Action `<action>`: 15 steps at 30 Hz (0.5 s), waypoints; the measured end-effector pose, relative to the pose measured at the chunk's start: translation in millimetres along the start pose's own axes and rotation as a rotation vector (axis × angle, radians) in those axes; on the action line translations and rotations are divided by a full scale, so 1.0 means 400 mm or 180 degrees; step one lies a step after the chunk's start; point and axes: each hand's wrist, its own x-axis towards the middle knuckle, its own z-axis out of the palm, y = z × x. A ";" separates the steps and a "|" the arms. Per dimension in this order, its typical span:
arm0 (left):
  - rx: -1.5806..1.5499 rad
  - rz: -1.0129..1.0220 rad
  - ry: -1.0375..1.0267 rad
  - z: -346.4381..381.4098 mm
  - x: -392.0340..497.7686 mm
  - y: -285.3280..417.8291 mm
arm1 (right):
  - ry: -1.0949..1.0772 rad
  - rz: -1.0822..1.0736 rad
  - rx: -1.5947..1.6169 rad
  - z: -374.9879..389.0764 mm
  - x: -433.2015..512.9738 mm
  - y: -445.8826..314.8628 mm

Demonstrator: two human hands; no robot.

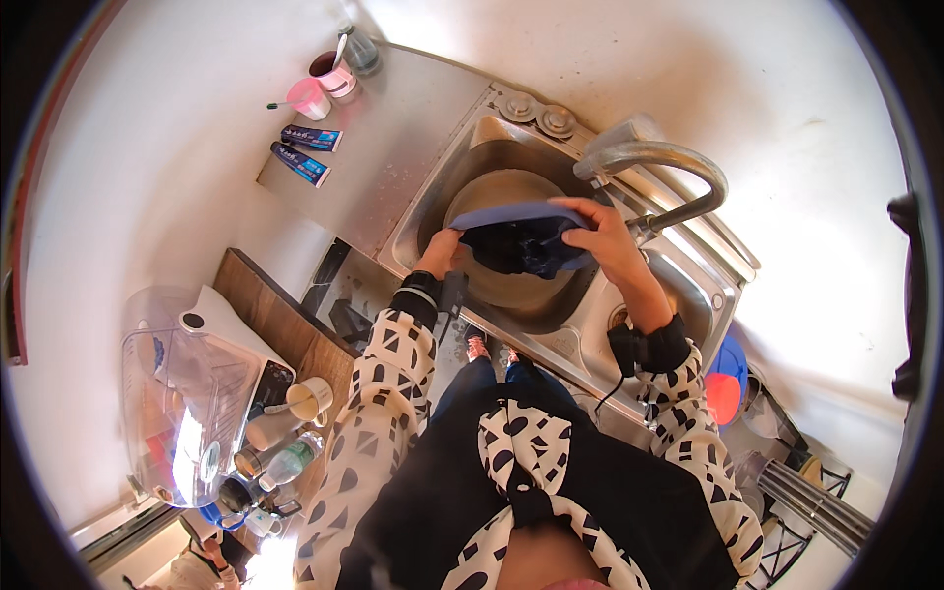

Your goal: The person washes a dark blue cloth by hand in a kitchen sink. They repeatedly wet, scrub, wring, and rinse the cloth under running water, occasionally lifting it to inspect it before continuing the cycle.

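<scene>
My left hand (442, 253) grips the left end of a dark blue wet-looking cloth item (516, 240) with a lighter blue band along its upper edge. The fingers and thumb of my right hand (599, 232) hold its right end. The item is stretched between both hands over a round metal basin (490, 193), which stands in the left bowl of a steel double sink (435, 214). What lies under the cloth in the basin is hidden. A curved metal faucet (693, 158) rises just beyond my right hand.
Toothpaste tubes (301, 164), a pink cup (308, 99), a mug (333, 74) and a glass bottle (359, 50) stand or lie on the steel counter (398, 125). Cups and a plastic bottle (293, 459) are at lower left. Another person's hand (212, 551) shows at bottom left.
</scene>
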 end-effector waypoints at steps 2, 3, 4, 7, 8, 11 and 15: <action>-0.0208 0.0207 -0.0580 -0.003 -0.015 0.010 | 0.0382 -0.0355 -0.1668 -0.036 0.011 0.036; -0.0401 0.0138 -0.0869 -0.002 -0.031 0.016 | 0.0537 -0.0597 -0.2477 -0.060 0.017 0.056; -0.0102 0.0379 -0.0906 -0.008 -0.054 0.029 | 0.0870 -0.0843 -0.2894 -0.072 0.018 0.085; 0.0241 0.0531 -0.1325 -0.037 -0.140 0.087 | 0.1222 -0.0191 -0.4086 -0.099 0.012 0.171; 0.0171 0.0505 -0.1590 -0.044 -0.167 0.110 | 0.1404 -0.0368 -0.4657 -0.104 0.007 0.196; 0.0146 0.0591 -0.2055 -0.062 -0.237 0.149 | 0.1350 -0.0286 -0.4448 -0.111 -0.009 0.257; 0.0692 0.0946 -0.1567 -0.082 -0.266 0.155 | 0.1437 -0.0150 -0.2325 -0.119 0.010 0.289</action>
